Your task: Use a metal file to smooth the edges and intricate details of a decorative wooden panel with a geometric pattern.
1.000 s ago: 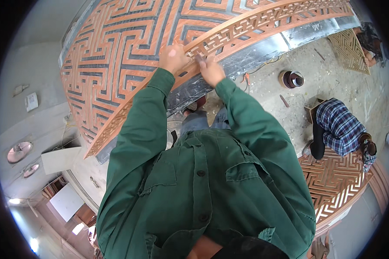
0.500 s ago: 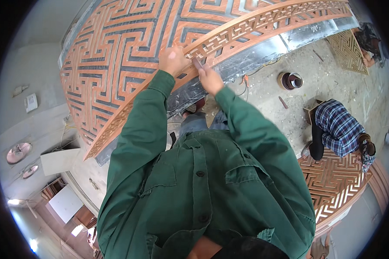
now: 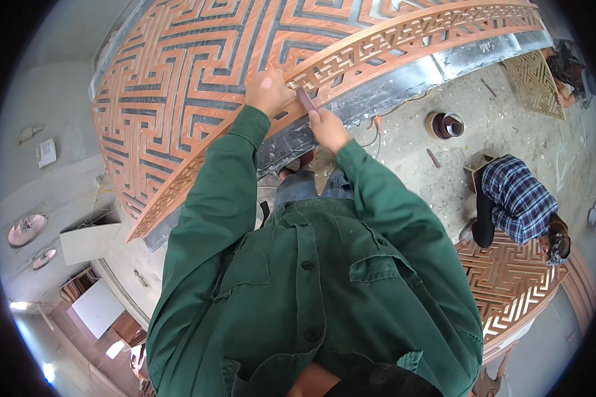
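Note:
In front of me a long carved wooden lattice strip (image 3: 371, 45), with a fretwork pattern, stands along the near edge of a large reddish-brown lattice panel (image 3: 198, 73). My left hand (image 3: 267, 91) is closed over the strip's upper edge; its fingertips are hidden. A short, flat brown stick, perhaps a sanding stick (image 3: 305, 99), is pinched in my right hand (image 3: 328, 130). Its far end reaches the strip's near face, just right of my left hand. Beneath the lattice shows the dark, dusty side of the worktable (image 3: 384, 81).
At right a co-worker in a plaid shirt (image 3: 520, 195) bends over another lattice panel (image 3: 506, 271). Another person (image 3: 566, 69) is beside a lighter lattice panel (image 3: 535, 81) at far right. A dark round container (image 3: 447, 124), an orange-ended cable (image 3: 377, 122) and scraps lie on the floor.
My right hand and the stick have drawn back slightly toward me and to the right. My left hand keeps nearly the same place on the strip. The plaid-shirted co-worker's head has shifted a little.

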The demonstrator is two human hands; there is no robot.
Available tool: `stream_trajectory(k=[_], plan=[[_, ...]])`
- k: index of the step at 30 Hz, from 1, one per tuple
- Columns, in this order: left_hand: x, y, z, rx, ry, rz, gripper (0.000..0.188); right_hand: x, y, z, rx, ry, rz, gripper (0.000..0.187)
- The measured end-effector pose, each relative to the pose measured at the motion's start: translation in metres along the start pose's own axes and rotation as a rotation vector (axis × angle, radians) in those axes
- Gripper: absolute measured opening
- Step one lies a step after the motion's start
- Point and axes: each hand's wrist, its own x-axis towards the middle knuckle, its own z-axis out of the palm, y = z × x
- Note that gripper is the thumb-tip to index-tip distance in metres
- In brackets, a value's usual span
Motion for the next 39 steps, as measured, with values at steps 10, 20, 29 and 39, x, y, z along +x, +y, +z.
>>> stream_trajectory(k=[10, 20, 29, 39], plan=[[0.010, 0.002, 0.011, 0.017, -0.086, 0.051, 0.034, 0.064, 0.013, 0.006, 0.062, -0.022, 0.058, 0.042], [0.005, 0.010, 0.004, -0.031, -0.026, 0.078, 0.033, 0.025, 0.044, 0.000, 0.271, -0.021, -0.008, 0.036], [0.002, 0.000, 0.003, 0.018, -0.076, -0.010, 0.036, -0.009, 0.014, -0.018, 0.631, -0.264, 0.404, 0.035], [0.003, 0.008, 0.012, 0.055, -0.030, 0.004, 0.034, 0.055, 0.053, -0.008, 0.345, -0.178, 0.243, 0.034]])
